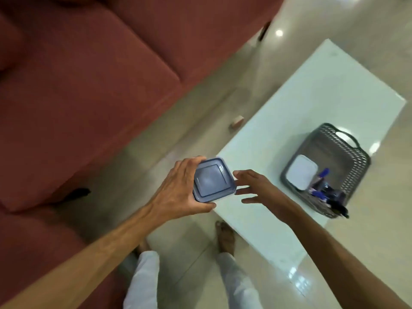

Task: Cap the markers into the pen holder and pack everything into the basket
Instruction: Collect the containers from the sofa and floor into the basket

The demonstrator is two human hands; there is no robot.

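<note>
Person stands barefoot, white trousers [142,279], feet on the pale tiled floor [191,134]. Left hand [178,192] grips a square blue lidded container [213,179], fingers curled round its far edge and thumb under the near edge, holding it in the air over the near corner of the white table [312,103]. Right hand [258,188] is just beside the container, fingers spread and straight, fingertips close to its right edge; contact unclear, slight blur. Further right, grey perforated basket [354,157] sits on the table, well apart from both hands. Inside it: a white rectangular box [301,172] at the left end, and a dark pen holder [334,195] with blue markers [323,175] at the near end. Red sofa [84,81] fills the left side beyond the floor.
</note>
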